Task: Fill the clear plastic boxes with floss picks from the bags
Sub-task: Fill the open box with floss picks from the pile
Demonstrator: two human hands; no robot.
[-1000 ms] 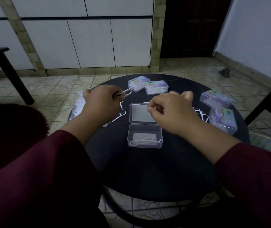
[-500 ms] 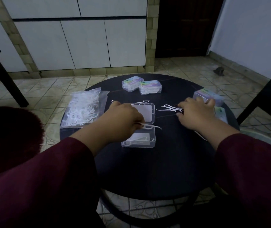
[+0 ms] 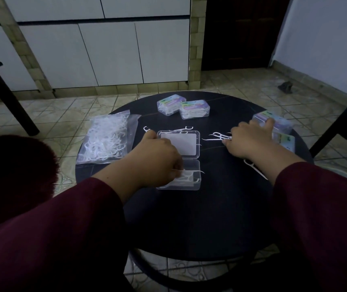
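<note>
1. Clear plastic box (image 3: 189, 182), hinged lid flat open, mid-worktop (image 3: 189, 224), holding few white floss picks (image 3: 186, 178).
2. Left hand (image 3: 155, 159) curled over box, pinching picks.
3. Right hand (image 3: 250, 140) flat, fingers spread on loose picks (image 3: 216, 137).

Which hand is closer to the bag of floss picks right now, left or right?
Left. The left hand is at the open clear box, just right of the bag. The right hand is across the table by the loose picks.
</note>
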